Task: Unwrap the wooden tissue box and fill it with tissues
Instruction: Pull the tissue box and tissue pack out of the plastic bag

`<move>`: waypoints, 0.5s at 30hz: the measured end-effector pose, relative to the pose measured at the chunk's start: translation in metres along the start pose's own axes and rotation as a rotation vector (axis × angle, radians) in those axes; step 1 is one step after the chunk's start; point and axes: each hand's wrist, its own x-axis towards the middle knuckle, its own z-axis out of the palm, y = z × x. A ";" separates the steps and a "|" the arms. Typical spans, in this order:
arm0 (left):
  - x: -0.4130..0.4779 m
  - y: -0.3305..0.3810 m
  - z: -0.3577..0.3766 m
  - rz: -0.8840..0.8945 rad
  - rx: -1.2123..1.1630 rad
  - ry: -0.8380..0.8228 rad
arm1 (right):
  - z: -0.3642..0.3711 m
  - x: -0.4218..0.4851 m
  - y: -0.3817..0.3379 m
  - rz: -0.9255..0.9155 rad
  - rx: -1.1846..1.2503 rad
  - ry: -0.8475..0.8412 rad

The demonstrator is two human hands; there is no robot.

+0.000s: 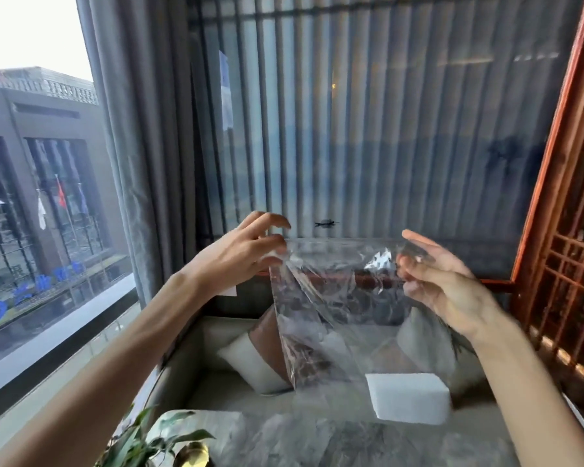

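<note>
Holding a clear plastic wrap [331, 298] up at chest height, the person stretches it between both hands, probably to check that it is empty or to flatten it before setting it aside. The left hand [246, 254] pinches the top corner at 10 o'clock of the sheet between thumb and fingertips, the other fingers fanned loosely. The right hand [442, 281], at 2 o'clock of the sheet, has the opposite corner caught between its thumb and curled fingers; the glare on the film makes that grip harder to read. The wrap hangs slack and creased, with nothing visible inside.

The wooden tissue box is not in view, so I cannot say where it lies; judging by the empty wrap, it is likely already out. A white tissue block [408, 399] rests on the grey marbled table [317, 439] at 5 o'clock of the wrap, well apart from both hands and seemingly ready for filling. A cushion [250, 362] sits at 7 o'clock of the wrap, a plant [142, 439] at the frame's 7 o'clock edge.
</note>
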 end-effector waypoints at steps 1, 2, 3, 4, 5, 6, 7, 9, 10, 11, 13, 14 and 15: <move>0.006 0.002 0.000 0.045 0.018 0.007 | -0.005 -0.003 -0.004 0.000 -0.027 0.018; 0.011 0.003 0.002 0.082 0.030 0.018 | -0.011 -0.006 -0.008 -0.002 -0.046 0.037; 0.015 0.003 0.004 0.110 0.022 0.025 | -0.016 -0.008 -0.011 -0.003 -0.056 0.057; 0.019 0.005 0.008 0.126 -0.005 0.024 | -0.020 -0.010 -0.014 -0.002 -0.060 0.074; 0.022 0.007 0.013 0.129 -0.039 0.006 | -0.024 -0.012 -0.016 0.002 -0.063 0.086; 0.025 0.010 0.019 0.120 -0.074 -0.030 | -0.026 -0.013 -0.018 0.007 -0.067 0.094; 0.025 0.015 0.027 0.102 -0.097 -0.084 | -0.028 -0.015 -0.020 0.015 -0.071 0.095; 0.026 0.024 0.046 0.070 -0.049 -0.188 | -0.029 -0.017 -0.022 0.037 -0.084 0.080; 0.025 0.029 0.055 0.059 -0.012 -0.220 | -0.029 -0.018 -0.023 0.050 -0.089 0.066; 0.025 0.033 0.061 0.055 0.005 -0.227 | -0.030 -0.019 -0.025 0.060 -0.091 0.056; 0.026 0.034 0.066 0.074 -0.009 -0.182 | -0.033 -0.021 -0.028 0.074 -0.103 0.050; 0.027 0.033 0.065 0.086 -0.040 -0.169 | -0.036 -0.022 -0.031 0.080 -0.121 0.056; 0.028 0.031 0.062 0.101 -0.089 -0.168 | -0.038 -0.023 -0.032 0.086 -0.145 0.065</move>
